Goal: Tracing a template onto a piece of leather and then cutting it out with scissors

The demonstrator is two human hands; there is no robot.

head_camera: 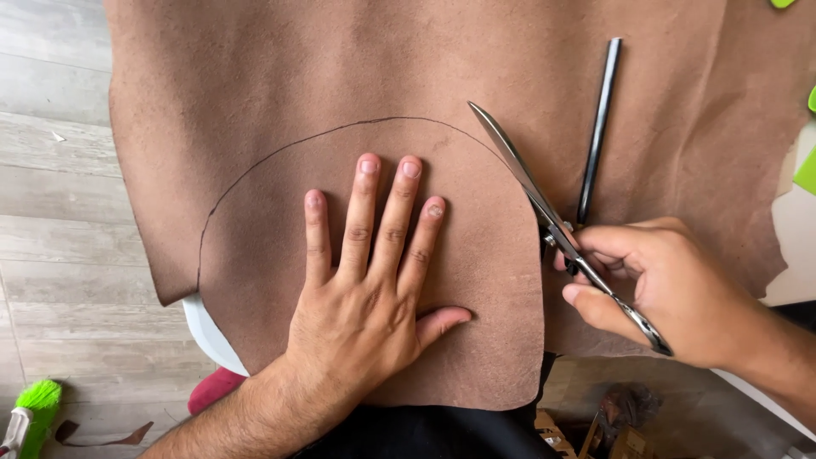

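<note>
The brown leather sheet (280, 76) covers nearly the whole white work surface (212, 336), its lower left edge hanging past the surface's rounded corner. A dark drawn curve (255, 166) arcs across the leather from the left edge up and over to the right. A cut edge runs along the right side of the outlined piece, from the near edge of the sheet up to the scissors (544, 217); the leather on either side of that cut lies flat. Open leather remains above and left of the blades along the drawn curve.

A black pen (597, 127) lies on the leather just right of the blades, nearly upright in view. Bright green scraps (806, 170) sit at the right edge. Below the surface is pale grey plank flooring (59, 255), with a green brush (34, 399) at lower left and small wooden items (608, 433) at lower right.

The left hand (365, 297) lies palm down, fingers spread apart, pressing the outlined piece flat inside the curve. The right hand (654, 285) enters from the right, its fingers closed around the scissor handles; the blades point up and left, tips meeting the drawn line.
</note>
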